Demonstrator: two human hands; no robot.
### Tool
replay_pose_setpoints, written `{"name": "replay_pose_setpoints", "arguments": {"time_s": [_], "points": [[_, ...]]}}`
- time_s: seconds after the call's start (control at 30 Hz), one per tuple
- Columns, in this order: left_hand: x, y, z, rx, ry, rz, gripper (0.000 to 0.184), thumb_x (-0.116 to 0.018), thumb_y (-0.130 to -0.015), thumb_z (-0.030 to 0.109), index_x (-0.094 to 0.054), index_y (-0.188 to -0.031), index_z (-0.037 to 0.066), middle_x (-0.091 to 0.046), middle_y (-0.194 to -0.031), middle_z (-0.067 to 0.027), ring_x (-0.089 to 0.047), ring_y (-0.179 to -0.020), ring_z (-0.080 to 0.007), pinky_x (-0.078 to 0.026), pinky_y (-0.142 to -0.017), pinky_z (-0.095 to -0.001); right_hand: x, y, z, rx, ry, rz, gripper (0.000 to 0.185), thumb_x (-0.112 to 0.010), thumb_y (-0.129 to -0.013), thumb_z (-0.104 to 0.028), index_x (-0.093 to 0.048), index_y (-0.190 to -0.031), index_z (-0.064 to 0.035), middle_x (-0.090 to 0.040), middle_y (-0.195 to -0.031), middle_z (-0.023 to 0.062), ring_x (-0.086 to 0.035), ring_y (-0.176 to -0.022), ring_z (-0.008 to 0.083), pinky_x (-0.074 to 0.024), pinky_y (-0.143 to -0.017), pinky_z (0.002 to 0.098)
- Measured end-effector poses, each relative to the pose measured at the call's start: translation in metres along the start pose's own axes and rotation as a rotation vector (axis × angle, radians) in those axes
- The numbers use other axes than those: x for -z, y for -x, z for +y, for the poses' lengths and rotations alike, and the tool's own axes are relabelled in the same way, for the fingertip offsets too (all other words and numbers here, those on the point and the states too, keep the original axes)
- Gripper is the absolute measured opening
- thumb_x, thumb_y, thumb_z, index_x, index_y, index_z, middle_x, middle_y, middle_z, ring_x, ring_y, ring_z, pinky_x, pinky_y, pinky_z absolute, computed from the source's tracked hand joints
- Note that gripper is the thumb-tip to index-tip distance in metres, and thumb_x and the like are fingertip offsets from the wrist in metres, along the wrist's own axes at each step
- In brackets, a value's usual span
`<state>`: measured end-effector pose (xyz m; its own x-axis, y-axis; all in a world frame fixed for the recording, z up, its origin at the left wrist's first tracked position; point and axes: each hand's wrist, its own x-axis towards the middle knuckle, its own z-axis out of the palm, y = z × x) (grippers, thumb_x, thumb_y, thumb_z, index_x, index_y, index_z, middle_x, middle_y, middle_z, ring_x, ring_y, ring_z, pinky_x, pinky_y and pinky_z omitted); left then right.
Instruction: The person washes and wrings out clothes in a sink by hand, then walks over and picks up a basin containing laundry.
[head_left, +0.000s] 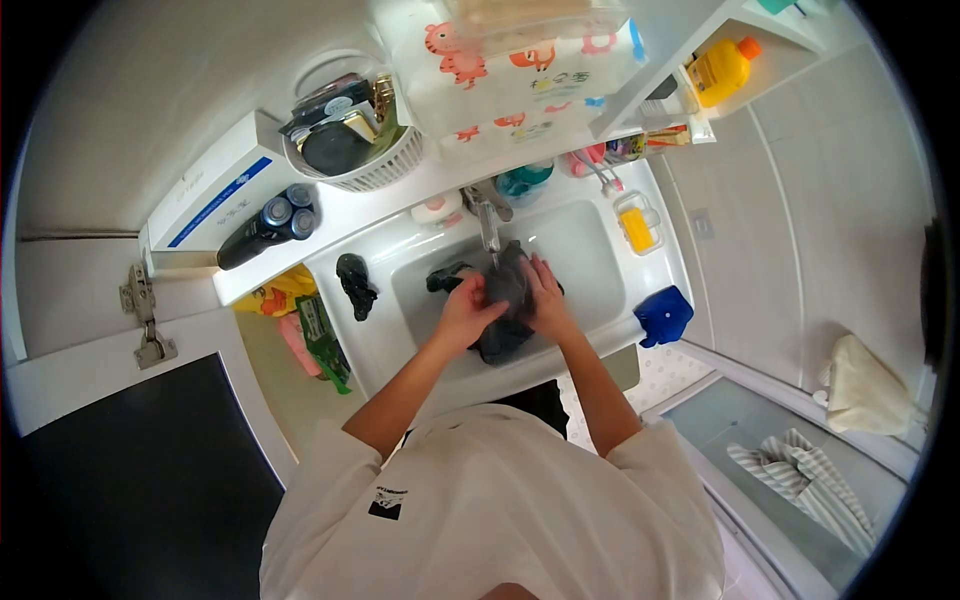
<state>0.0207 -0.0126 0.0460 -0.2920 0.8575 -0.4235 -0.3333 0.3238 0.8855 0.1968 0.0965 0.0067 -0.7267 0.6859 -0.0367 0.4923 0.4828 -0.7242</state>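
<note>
A dark, wet-looking cloth [508, 284] is held between my two hands under the faucet [487, 225], over the white sink [592, 285]. My left hand [467, 318] grips its left side with curled fingers and thumb. Against its right side lies my right hand [545, 300], fingers fairly straight, pressing the cloth. More dark cloth [503, 343] sits in the basin below the hands, and a dark bunched piece [447, 277] lies at the basin's left. Another crumpled dark piece [356, 286] rests on the left ledge of the sink.
A shelf behind the sink carries a white basket [380, 170] of small items, an electric shaver [262, 230] and a white box [215, 190]. On the right ledge are a yellow soap bar [636, 230] in a dish and a blue cloth [664, 316]. A cabinet door [150, 460] stands open at left.
</note>
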Motion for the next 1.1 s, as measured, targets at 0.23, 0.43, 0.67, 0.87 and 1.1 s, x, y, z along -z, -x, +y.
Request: {"name": "replay_pose_setpoints", "arguments": {"time_s": [0.23, 0.43, 0.67, 0.87, 1.1], "points": [[0.008, 0.032, 0.070, -0.094, 0.106, 0.065, 0.031, -0.073, -0.088, -0.005, -0.056, -0.112, 0.004, -0.072, -0.102, -0.0066, -0.068, -0.092, -0.0124, -0.054, -0.082, -0.0262, 0.009, -0.017, 0.013, 0.031, -0.027, 0.070, 0.043, -0.078, -0.061, -0.002, -0.062, -0.100, -0.0069, -0.066, -0.113, 0.0128, -0.058, -0.114, 0.0399, -0.0457, -0.102, 0.0481], [0.068, 0.025, 0.057, -0.085, -0.332, 0.419, 0.030, -0.085, -0.080, 0.010, -0.059, -0.095, 0.003, -0.069, -0.082, -0.0019, -0.063, -0.074, -0.0091, -0.050, -0.066, -0.0245, 0.028, -0.015, -0.001, 0.024, -0.038, 0.033, 0.042, -0.082, -0.066, -0.008, -0.063, -0.103, -0.0059, -0.066, -0.104, 0.0134, -0.061, -0.103, 0.0394, -0.0475, -0.094, 0.0485], [0.098, 0.032, -0.010, -0.011, -0.694, 0.678, 0.043, -0.089, -0.073, 0.026, -0.063, -0.098, 0.004, -0.065, -0.079, -0.0058, -0.064, -0.072, -0.0187, -0.051, -0.068, -0.0311, -0.027, 0.009, 0.008, -0.033, -0.151, -0.317, 0.048, -0.082, -0.076, -0.021, -0.062, -0.118, -0.0084, -0.065, -0.111, 0.0146, -0.060, -0.114, 0.0370, -0.0479, -0.098, 0.0476], [0.086, 0.032, -0.071, -0.250, -1.069, 0.595, 0.072, -0.086, -0.072, 0.027, -0.058, -0.137, 0.014, -0.048, -0.140, -0.0244, -0.051, -0.125, -0.0406, -0.043, -0.105, -0.0482, -0.035, 0.017, 0.012, 0.115, 0.149, -0.128, 0.088, -0.085, -0.069, -0.046, -0.051, -0.144, -0.0149, -0.047, -0.144, 0.0177, -0.040, -0.138, 0.0418, -0.0343, -0.111, 0.0585], [0.045, -0.006, -0.054, -0.238, -1.502, 0.058, 0.103, -0.079, -0.065, 0.068, -0.043, -0.154, 0.030, -0.019, -0.165, -0.0215, -0.018, -0.151, -0.0456, -0.017, -0.111, -0.0753, -0.066, 0.007, 0.016, -0.038, 0.411, -0.284, 0.124, -0.077, -0.062, -0.075, -0.024, -0.161, -0.0232, -0.020, -0.163, 0.0246, -0.011, -0.151, 0.0504, -0.0180, -0.110, 0.0779]]}}
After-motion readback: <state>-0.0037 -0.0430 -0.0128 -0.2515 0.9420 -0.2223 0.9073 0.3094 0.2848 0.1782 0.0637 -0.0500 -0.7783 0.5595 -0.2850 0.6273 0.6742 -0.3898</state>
